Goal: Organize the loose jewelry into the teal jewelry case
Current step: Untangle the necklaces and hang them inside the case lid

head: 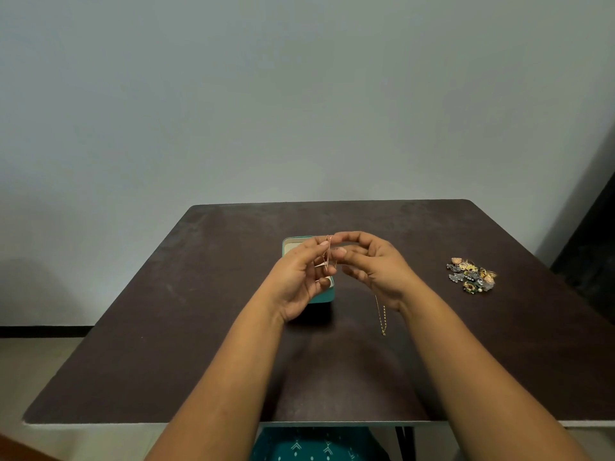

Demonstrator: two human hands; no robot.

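A thin rose-gold chain (pixel 328 252) is pinched by both hands' grips (pixel 301 276) (pixel 372 264) above the small teal jewelry case (pixel 324 296); tangling is risked if slack bunches

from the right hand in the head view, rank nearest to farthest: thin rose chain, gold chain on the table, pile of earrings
1. thin rose chain, pinched at the right hand's fingertips, over the teal case.
2. gold chain, on the table just below the wrist.
3. pile of earrings, far right on the table.

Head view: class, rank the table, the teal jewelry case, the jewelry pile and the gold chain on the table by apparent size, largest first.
1. Table
2. Teal jewelry case, partly hidden by hands
3. Jewelry pile
4. Gold chain, thin and partly hidden, so its rank is unsure
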